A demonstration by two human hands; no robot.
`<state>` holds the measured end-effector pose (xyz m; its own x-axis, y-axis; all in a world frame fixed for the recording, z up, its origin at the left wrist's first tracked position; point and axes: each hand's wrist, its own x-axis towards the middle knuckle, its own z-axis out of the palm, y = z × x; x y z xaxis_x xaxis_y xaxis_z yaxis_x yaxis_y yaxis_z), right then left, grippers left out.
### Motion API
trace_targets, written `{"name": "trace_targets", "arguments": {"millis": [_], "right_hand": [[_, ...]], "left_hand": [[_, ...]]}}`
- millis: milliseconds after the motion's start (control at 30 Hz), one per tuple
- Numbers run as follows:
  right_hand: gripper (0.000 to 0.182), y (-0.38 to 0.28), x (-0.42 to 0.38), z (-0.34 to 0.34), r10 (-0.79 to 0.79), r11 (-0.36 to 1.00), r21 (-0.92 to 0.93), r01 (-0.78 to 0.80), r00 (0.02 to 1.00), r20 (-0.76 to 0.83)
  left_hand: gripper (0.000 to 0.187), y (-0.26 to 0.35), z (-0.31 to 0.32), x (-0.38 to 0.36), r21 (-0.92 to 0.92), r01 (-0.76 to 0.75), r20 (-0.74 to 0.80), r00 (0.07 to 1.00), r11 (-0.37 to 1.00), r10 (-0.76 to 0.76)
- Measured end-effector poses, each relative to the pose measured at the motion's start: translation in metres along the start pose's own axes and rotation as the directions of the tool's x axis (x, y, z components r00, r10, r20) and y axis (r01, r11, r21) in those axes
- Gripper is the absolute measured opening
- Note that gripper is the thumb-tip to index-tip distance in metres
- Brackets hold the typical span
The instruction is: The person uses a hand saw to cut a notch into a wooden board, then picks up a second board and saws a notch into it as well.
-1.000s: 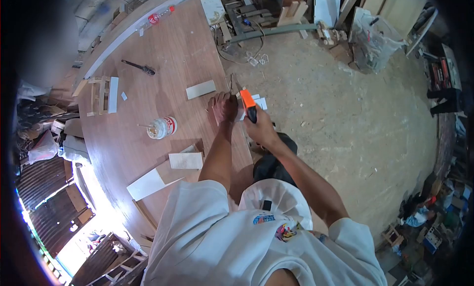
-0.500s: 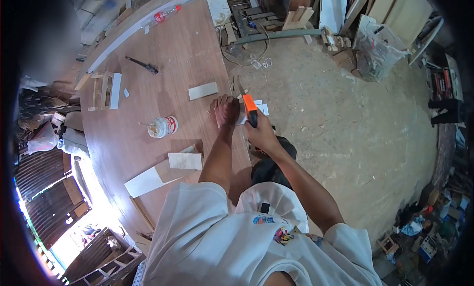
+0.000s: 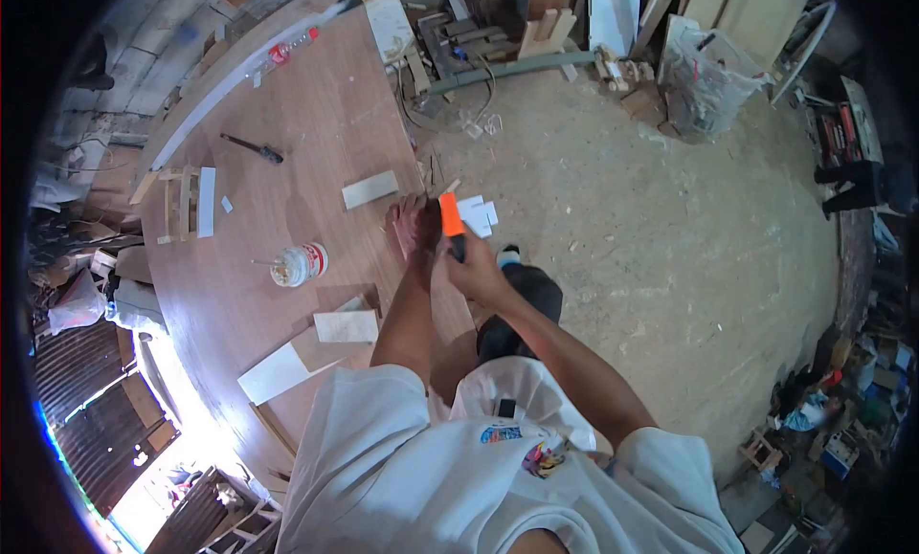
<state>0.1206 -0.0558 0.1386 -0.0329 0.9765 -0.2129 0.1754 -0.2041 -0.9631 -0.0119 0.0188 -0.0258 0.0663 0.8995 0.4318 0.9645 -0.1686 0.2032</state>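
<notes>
My right hand [image 3: 475,272] is closed around the orange and black handle of a handsaw [image 3: 451,215] just off the table's edge. The blade barely shows from this angle. Beside it, my left hand [image 3: 418,231] presses down at the table edge with fingers stretched out, and whatever lies beneath the palm is mostly hidden. A pale wooden block [image 3: 370,189] rests on the table just beyond my left fingers. White cut pieces [image 3: 476,215] lie past the edge, right of the saw.
On the wooden table [image 3: 316,104] are a glue tub [image 3: 299,265], a dark tool [image 3: 253,148], a small wooden frame [image 3: 179,205], a plastic bottle [image 3: 294,45] and white boards [image 3: 278,372]. A clear bag [image 3: 713,80] and leaning planks [image 3: 613,18] stand at the back of the floor.
The view has shifted, so most things appear further left. The saw handle has come closer to my left hand, and more of the white pieces shows beside it.
</notes>
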Motion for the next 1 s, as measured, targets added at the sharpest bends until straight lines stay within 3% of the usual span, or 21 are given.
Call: {"name": "trace_targets", "arguments": {"millis": [100,133,167,233,300,333,400,433,467,500,567,700,767,833,867,967,1000], "right_hand": [[0.022,-0.003,0.024,0.002,-0.016,1.000,-0.014,0.016,1.000,-0.022],[0.020,-0.016,0.023,-0.009,-0.006,1.000,-0.010,0.006,1.000,-0.009],[0.020,-0.030,0.021,-0.021,-0.011,1.000,-0.017,0.011,1.000,-0.006],[0.017,-0.103,0.004,-0.047,0.355,0.926,0.056,-0.373,0.913,0.201],[0.014,-0.130,-0.026,-0.053,0.074,0.996,0.040,-0.082,0.984,0.160],[0.014,-0.130,-0.039,-0.054,0.075,0.996,0.038,-0.082,0.984,0.162],[0.010,-0.130,-0.054,-0.056,-0.068,0.989,0.133,0.058,0.996,0.066],[0.010,-0.109,-0.046,-0.053,-0.071,0.989,0.133,0.061,0.995,0.068],[0.010,-0.067,-0.032,-0.047,0.025,0.997,0.070,-0.030,0.997,0.067],[0.009,-0.033,-0.021,-0.041,0.128,0.992,0.009,-0.129,0.990,0.061],[0.009,-0.006,0.015,-0.031,0.171,0.985,0.014,-0.173,0.982,0.075],[0.009,-0.045,0.019,-0.028,-0.016,0.997,-0.070,0.021,0.997,0.069],[0.010,-0.092,-0.012,-0.042,0.038,0.999,-0.015,-0.037,0.994,0.104],[0.018,-0.144,-0.045,-0.064,0.191,0.972,0.110,-0.209,0.969,0.155],[0.018,-0.145,-0.056,-0.070,0.188,0.972,0.109,-0.206,0.970,0.156],[0.020,-0.131,-0.057,-0.075,0.259,0.946,0.155,-0.285,0.951,0.172],[0.020,-0.098,-0.038,-0.064,0.239,0.968,0.046,-0.247,0.962,0.131]], "left_hand": [[0.009,0.008,-0.022,0.011,-0.083,0.005,-0.173,0.985,0.997,-0.019],[0.008,0.012,-0.023,0.015,-0.035,0.150,0.178,0.974,0.988,-0.141],[0.008,0.014,-0.025,0.019,-0.039,0.154,0.172,0.974,0.987,-0.146],[0.007,0.009,-0.027,0.014,-0.144,0.086,0.055,0.995,0.986,-0.079],[0.007,0.005,-0.019,0.011,-0.167,0.093,0.052,0.995,0.982,-0.086],[0.007,0.005,-0.020,0.011,-0.191,0.097,0.054,0.995,0.977,-0.088],[0.007,0.012,-0.028,0.016,-0.176,0.121,0.053,0.992,0.977,-0.114],[0.007,0.016,-0.032,0.019,-0.157,0.145,0.055,0.989,0.977,-0.138],[0.007,0.019,-0.033,0.020,-0.146,0.143,-0.001,0.989,0.979,-0.145],[0.007,0.019,-0.032,0.016,-0.142,0.145,0.009,0.989,0.979,-0.145],[0.007,0.017,-0.029,0.019,-0.097,0.155,0.068,0.986,0.983,-0.149],[0.008,0.011,-0.023,0.018,-0.124,0.152,0.113,0.984,0.980,-0.139],[0.010,0.011,-0.026,0.013,-0.157,0.022,-0.144,0.989,0.987,-0.045],[0.010,0.016,-0.030,0.016,-0.152,0.087,-0.076,0.992,0.985,-0.099],[0.010,0.018,-0.032,0.019,-0.143,0.143,-0.009,0.989,0.979,-0.146],[0.009,0.018,-0.036,0.020,-0.163,0.179,0.076,0.983,0.970,-0.169],[0.009,0.017,-0.035,0.020,-0.160,0.182,0.078,0.982,0.970,-0.171]]}}
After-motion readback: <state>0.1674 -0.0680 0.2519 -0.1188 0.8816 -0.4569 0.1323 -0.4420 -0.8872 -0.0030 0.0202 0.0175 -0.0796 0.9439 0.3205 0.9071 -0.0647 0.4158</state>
